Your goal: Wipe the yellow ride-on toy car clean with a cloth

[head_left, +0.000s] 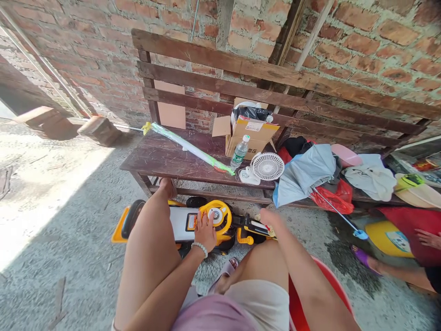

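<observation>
My left hand [205, 232] rests on the yellow steering wheel [217, 216] of a yellow and white ride-on toy car [179, 224] that lies on the concrete floor between my knees; its fingers lie flat on the wheel's rim. My right hand [269, 217] reaches toward the front end of the toy [257, 227], its fingers curled and blurred, so I cannot see whether it grips anything. I sit on a red stool [324, 280].
A dark wooden bench [161, 158] ahead carries a long wrapped roll [191, 148], a cardboard box [248, 133], a water bottle [240, 151], a small white fan [267, 166], a grey umbrella [306, 172] and clothes. Another person's foot [365, 259] is at the right.
</observation>
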